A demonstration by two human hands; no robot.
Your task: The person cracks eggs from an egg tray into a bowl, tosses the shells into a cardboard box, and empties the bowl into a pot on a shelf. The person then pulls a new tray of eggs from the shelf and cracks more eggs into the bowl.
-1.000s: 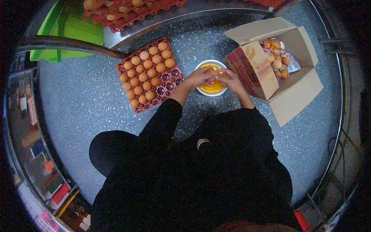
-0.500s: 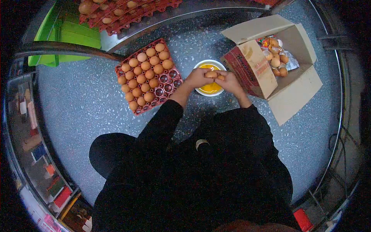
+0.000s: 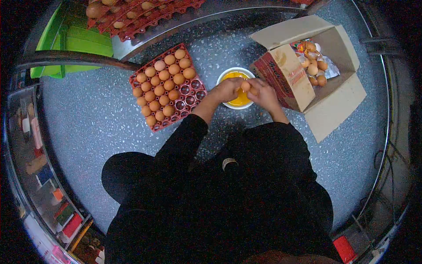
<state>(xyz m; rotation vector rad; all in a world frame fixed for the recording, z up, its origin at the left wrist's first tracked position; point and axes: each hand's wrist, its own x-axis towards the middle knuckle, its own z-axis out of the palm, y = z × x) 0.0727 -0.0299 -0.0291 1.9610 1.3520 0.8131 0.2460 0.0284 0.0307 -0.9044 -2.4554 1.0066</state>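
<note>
Over a white bowl [image 3: 219,79] of raw yellow egg, my two hands come together with their fingers closed. My right hand [image 3: 265,97] grips a brown eggshell [image 3: 245,86] that looks broken into parts. On the other side, my left hand [image 3: 227,90] presses its fingertips against the shell, and the fingers hide part of it. Left of the bowl lies a red egg tray [image 3: 185,89] filled with brown eggs [image 3: 161,90], apart from several bare cups at its right side.
An open cardboard box [image 3: 336,108] with used eggshells [image 3: 313,69] and a foil wrapper stands right of the bowl on the speckled floor [image 3: 101,110]. Stacked red egg trays [image 3: 149,17] sit at the top, beside a bright green plastic object [image 3: 85,42]. Loaded shelves [image 3: 44,171] line the left.
The shell between my hands has turned and its parts sit differently. My right fingers have shifted and curled around it. The view has moved slightly; tray, bowl and box stay in place.
</note>
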